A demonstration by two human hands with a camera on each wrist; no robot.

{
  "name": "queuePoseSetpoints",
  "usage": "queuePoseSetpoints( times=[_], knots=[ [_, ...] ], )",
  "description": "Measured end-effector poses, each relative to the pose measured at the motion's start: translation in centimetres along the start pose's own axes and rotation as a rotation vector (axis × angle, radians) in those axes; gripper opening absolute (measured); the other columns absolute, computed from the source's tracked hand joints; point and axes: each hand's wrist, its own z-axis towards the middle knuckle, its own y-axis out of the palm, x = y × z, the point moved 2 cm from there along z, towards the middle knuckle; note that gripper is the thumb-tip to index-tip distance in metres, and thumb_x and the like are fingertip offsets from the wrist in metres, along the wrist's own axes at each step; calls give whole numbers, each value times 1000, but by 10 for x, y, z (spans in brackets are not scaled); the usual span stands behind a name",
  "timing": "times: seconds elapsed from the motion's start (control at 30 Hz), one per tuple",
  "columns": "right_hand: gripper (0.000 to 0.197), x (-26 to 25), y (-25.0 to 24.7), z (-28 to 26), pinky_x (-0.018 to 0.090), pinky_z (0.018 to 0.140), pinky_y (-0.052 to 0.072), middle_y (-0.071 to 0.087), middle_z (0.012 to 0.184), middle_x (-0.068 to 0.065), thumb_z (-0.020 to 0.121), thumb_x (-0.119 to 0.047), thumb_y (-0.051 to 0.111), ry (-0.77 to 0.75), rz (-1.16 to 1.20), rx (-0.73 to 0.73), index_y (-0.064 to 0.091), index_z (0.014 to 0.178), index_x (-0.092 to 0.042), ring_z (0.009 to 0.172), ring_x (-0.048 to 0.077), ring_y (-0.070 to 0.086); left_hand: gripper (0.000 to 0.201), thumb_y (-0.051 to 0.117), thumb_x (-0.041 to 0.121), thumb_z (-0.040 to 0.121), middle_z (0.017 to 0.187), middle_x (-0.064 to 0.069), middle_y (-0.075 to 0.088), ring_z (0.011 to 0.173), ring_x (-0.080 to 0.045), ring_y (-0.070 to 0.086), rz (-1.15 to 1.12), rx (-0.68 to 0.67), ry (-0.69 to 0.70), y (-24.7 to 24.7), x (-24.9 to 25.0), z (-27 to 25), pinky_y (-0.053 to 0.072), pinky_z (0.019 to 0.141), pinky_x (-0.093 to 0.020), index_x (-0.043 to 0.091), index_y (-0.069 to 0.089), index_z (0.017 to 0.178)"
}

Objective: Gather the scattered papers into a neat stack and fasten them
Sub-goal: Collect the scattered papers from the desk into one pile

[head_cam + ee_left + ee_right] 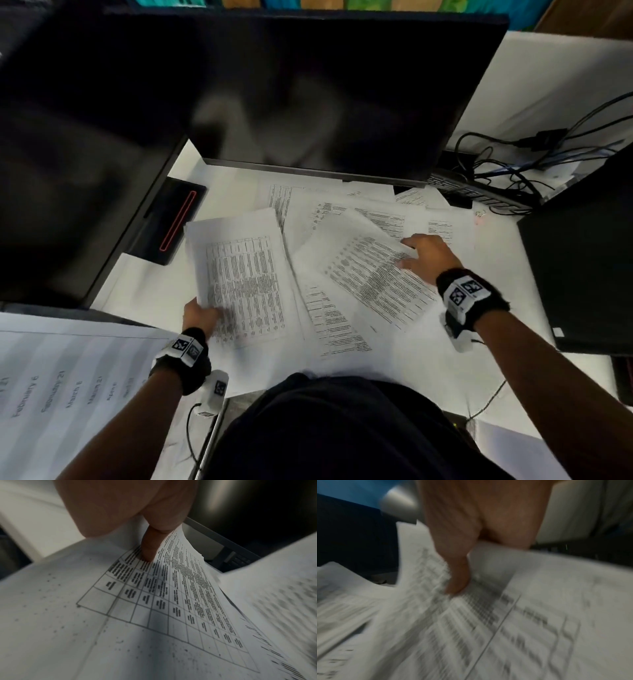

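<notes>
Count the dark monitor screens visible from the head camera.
2. A large monitor stands straight ahead at the back of the desk, above the scattered papers. A second monitor stands angled on the left. The dark panel at the right edge may be something else; I cannot tell.

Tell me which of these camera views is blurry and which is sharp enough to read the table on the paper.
Right wrist view: heavy motion blur smears the sheet under the right hand. Left wrist view: sharp near the thumb, grid lines of the held sheet clear, edges soft. Head view: papers mostly crisp, monitor dark with dull reflections.
</notes>
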Motion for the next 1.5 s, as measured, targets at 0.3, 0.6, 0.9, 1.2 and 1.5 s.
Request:
queuePoseSetpoints(
  times=[0.3, 0.6, 0.9, 1.2, 1.5],
  knots=[
    [49, -38, 58, 31, 38, 98, 47, 54, 126, 2, 72, -35, 82, -341, -515, -273, 65, 114, -16, 114, 23, 52, 31, 65, -7, 78, 86, -22, 61, 75, -29, 58, -85, 124, -118, -27, -43, -8, 48, 72, -33, -15, 58, 107],
    [39, -60, 106, 39, 36, 96, 47, 61, 120, 4, 83, -27, 72, -372, -631, -272, 66, 121, -19, 113, 24, 56, 31, 63, -3, 81, 91, -20, 64, 73, -28, 59, -103, 61, -61, -16, -42, -17, 52, 68, -33, 0, 57, 111],
    [58, -33, 26, 61, 39, 98, 47, 55, 131, 15, 88, -14, 68, -113, -223, -102, 43, 139, -26, 116, 32, 56, 26, 64, 0, 74, 80, -24, 70, 74, -42, 70, -117, -14, -30, -5, -34, 5, 61, 63, -51, -9, 61, 98],
    [45, -56, 24, 135, 42, 113, 36, 33, 147, 4, 77, -25, 80, -139, -349, 23, 69, 117, -7, 134, 26, 32, 23, 63, -2, 80, 92, -20, 67, 83, -36, 68, -115, -33, -96, 10, -7, -5, 60, 75, -49, -1, 56, 102],
    [42, -55, 35, 156, 40, 107, 37, 35, 144, 3, 76, -32, 79, -158, -628, -9, 70, 111, -10, 129, 26, 37, 19, 69, 5, 78, 91, -22, 71, 82, -37, 71, -78, -62, -100, 18, 1, 9, 60, 74, -49, 0, 62, 95]
  ],
)
